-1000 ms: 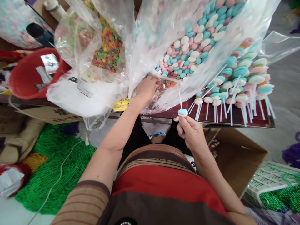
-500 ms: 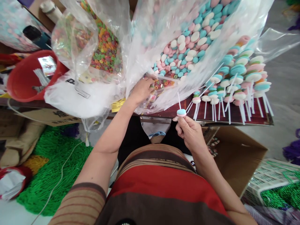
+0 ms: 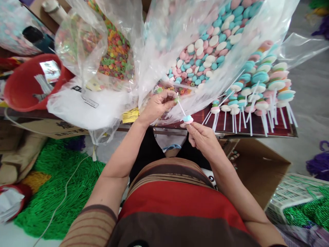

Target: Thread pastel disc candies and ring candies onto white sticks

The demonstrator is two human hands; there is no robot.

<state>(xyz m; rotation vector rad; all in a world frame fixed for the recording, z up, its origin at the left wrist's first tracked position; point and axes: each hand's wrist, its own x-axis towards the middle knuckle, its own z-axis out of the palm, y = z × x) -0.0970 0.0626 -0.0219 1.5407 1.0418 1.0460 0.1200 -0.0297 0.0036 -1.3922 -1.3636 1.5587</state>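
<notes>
My right hand (image 3: 202, 137) pinches a white stick (image 3: 181, 107) just below a blue and pink candy (image 3: 188, 119) threaded on it. The stick leans up and to the left. Between the thumb and fingers of my left hand (image 3: 159, 106) is a small green gummy ring (image 3: 177, 100), at the stick's upper tip. Behind my left hand lies an open plastic bag (image 3: 154, 65) with small coloured gummy rings (image 3: 183, 90) near its mouth. Pink, white and blue candies (image 3: 203, 63) fill the bag further up.
Candy skewers (image 3: 259, 85) are piled at the table's right end. A bag of gummy rings (image 3: 114, 51) and a red bucket (image 3: 15, 89) stand on the left. Below the table's right side is a cardboard box (image 3: 262, 168), with a white basket (image 3: 295, 192) beyond it.
My left hand has come out of the gummy rings with a green one and moved right to the stick's tip. My right hand has shifted left, tilting the stick further left.
</notes>
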